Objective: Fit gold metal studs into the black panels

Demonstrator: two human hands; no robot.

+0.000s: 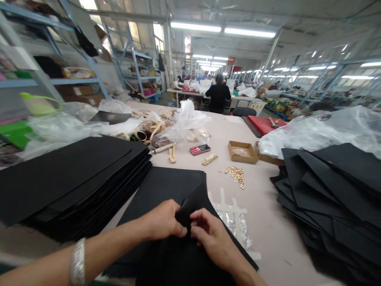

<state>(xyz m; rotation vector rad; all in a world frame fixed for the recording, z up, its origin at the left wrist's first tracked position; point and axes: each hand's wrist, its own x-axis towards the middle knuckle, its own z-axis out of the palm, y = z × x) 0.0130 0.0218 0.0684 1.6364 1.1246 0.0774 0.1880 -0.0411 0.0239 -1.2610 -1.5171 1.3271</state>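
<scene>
While the person's left hand (162,220) and right hand (210,238) close on a raised corner of a black panel (166,190), the panel lies on the near part of a pale work table (276,238), between two other lots of black panels. Left-hand fingers (178,226) are pressed together and pinch the fold from its left side. Right-hand fingers (195,227) are curled and bear on the same flap from the right; the material partly hides their exact contact. A silver bangle (77,262) sits on the left wrist.

To the left of the panel lies a neat stack of black panels (68,174). To the right lies a looser, overlapping pile of black panels (333,186). Strips of foil-backed tape (233,222) are stuck to the table just beside the panel's right edge. Farther on are loose brass eyelets (235,174), a small cardboard tray (242,152), a red mobile phone (200,149), a white-handled tool (162,148), beige straps (151,129) and clear plastic bags (187,119). A red board (263,123) lies at far right. Beyond the table, a co-worker (218,95) in a dark top sits with their back to the camera. Metal shelving (131,59) holding cartons runs along the far left.
</scene>
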